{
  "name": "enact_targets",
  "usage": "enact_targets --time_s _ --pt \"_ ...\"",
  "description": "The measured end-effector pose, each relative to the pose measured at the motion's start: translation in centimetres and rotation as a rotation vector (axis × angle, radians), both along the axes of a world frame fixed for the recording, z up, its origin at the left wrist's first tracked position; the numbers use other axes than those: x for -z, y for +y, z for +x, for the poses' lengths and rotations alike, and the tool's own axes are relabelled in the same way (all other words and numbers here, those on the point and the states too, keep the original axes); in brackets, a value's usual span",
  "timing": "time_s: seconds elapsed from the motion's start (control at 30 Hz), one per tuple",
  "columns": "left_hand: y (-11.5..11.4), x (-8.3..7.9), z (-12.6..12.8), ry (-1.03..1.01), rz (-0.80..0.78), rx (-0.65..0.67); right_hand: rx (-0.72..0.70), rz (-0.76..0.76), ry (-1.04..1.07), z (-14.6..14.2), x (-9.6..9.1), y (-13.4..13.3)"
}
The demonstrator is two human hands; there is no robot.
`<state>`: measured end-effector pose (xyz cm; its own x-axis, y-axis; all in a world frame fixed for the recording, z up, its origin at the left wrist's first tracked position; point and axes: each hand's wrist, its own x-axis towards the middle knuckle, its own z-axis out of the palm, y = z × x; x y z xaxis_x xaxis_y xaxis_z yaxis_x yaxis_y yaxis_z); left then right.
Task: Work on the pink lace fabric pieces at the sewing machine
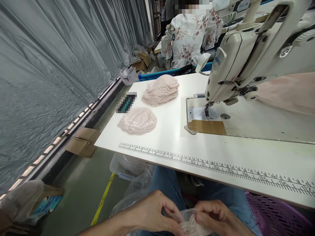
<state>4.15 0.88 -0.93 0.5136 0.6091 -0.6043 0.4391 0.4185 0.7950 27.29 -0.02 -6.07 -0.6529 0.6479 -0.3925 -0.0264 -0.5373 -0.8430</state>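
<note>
Lace piece [190, 226]: one, over the lap, below the tabletop [169, 131] edge. Two hands on it, left [156, 211] and right [219, 218], fingers [212, 209] of both pinching it. Pale, sheer, eyelet-holed, bunched. Up top I see one flat scalloped lace panel [137, 121], one rumpled pink fabric stack [161, 90], one hard-cased sewing machine [236, 62].

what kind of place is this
Likely a garment workshop: a sewing machine stands on a table printed with a ruler scale, and lace pieces are stacked beside it.
</note>
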Motion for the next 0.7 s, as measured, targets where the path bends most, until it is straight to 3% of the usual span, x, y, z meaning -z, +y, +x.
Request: enact_targets --time_s 0.13,0.5,0.7 --pt "0.2 -0.1 0.1 0.003 -0.009 -0.013 -0.041 0.113 -0.005 0.1 -0.2 0.3" --pt "0.4 -1.0 -0.4 -0.05 -0.083 0.055 -0.148 0.195 -0.044 0.7 -0.2 -0.2" --pt "0.3 -0.8 -0.3 -0.001 -0.036 0.103 -0.123 0.092 -0.049 -0.1 -0.1 -0.1"
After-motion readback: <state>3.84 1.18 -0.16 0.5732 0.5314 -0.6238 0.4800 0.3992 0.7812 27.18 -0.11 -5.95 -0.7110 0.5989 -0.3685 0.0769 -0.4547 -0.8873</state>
